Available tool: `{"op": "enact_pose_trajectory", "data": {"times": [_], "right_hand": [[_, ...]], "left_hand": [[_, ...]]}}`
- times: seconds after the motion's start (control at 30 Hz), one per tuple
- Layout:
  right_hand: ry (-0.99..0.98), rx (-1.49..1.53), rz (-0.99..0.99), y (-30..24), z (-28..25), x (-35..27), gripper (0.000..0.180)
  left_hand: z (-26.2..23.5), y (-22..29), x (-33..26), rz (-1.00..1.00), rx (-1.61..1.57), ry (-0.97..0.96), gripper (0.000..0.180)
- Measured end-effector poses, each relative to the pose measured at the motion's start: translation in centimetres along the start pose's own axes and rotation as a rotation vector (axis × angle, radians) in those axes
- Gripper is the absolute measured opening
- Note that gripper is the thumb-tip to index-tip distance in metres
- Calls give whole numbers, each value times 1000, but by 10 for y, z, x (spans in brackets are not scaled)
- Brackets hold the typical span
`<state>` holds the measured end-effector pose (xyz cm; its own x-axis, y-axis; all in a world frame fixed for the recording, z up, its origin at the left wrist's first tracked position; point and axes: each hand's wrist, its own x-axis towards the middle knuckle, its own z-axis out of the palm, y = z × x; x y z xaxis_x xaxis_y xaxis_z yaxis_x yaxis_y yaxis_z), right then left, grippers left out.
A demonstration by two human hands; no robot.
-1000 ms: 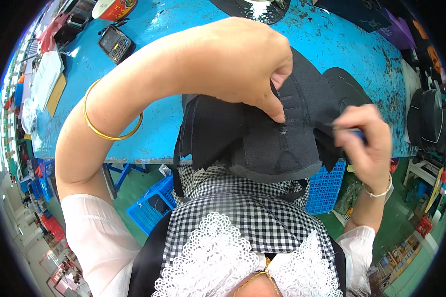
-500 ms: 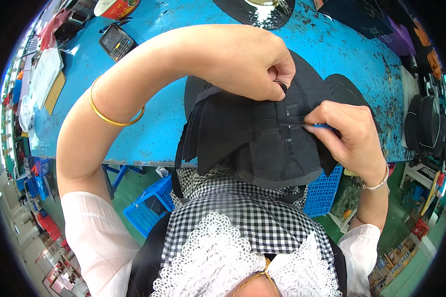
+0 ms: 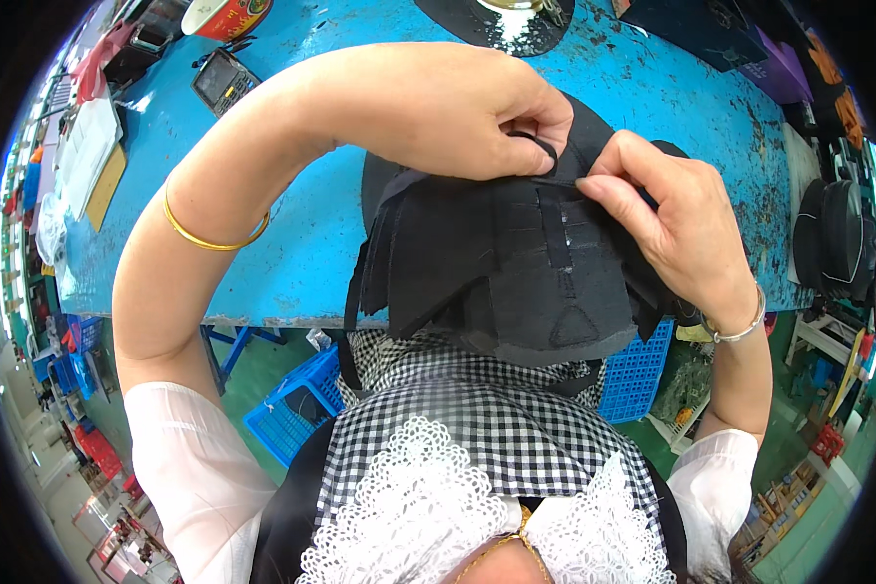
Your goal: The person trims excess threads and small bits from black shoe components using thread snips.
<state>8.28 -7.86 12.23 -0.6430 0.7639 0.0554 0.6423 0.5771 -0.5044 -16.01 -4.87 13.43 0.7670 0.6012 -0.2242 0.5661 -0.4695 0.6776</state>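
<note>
A stack of black fabric panels [image 3: 448, 243] with stitched seams lies on the blue table, its near end hanging over the edge by my apron. My left hand [image 3: 516, 136] is closed at the panel's far part, with a loop of narrow black strap between thumb and fingers. Just to its right, my right hand [image 3: 657, 200] pinches the panel's black material at thumb and forefinger; exactly which layer, I cannot tell. A narrow black strip [image 3: 557, 234] runs down the panel between short crosswise slits, with a stitched triangle below it.
At the far left are a handheld keypad device [image 3: 224, 83] and a red-and-yellow paper bowl [image 3: 226, 18]. A round black piece with white crumbs [image 3: 512, 34] lies at the far side. Blue crates [image 3: 297, 401] stand below the table edge; black bags [image 3: 832, 238] are at right.
My right hand has moved up and away from me, closer to my left hand. The blue item at its fingertips no longer shows. My left hand has shifted slightly, showing more looped strap.
</note>
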Motion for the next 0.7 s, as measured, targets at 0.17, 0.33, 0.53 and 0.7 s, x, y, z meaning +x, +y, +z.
{"op": "enact_pose_trajectory", "data": {"times": [0.17, 0.33, 0.53, 0.7], "right_hand": [[1, 122, -47, -27, -19, -7, 19], [-78, -461, -150, -71, 18, -14, 35], [-34, -733, -228, -78, 26, -3, 29], [-108, -616, -191, -83, 17, -6, 26]], "left_hand": [[3, -10, -6, -63, -247, 30, 15], [5, -13, -8, -19, -414, 190, 13], [-38, -5, -30, 46, -897, 336, 14], [-59, 19, -46, -79, -745, 717, 18]]}}
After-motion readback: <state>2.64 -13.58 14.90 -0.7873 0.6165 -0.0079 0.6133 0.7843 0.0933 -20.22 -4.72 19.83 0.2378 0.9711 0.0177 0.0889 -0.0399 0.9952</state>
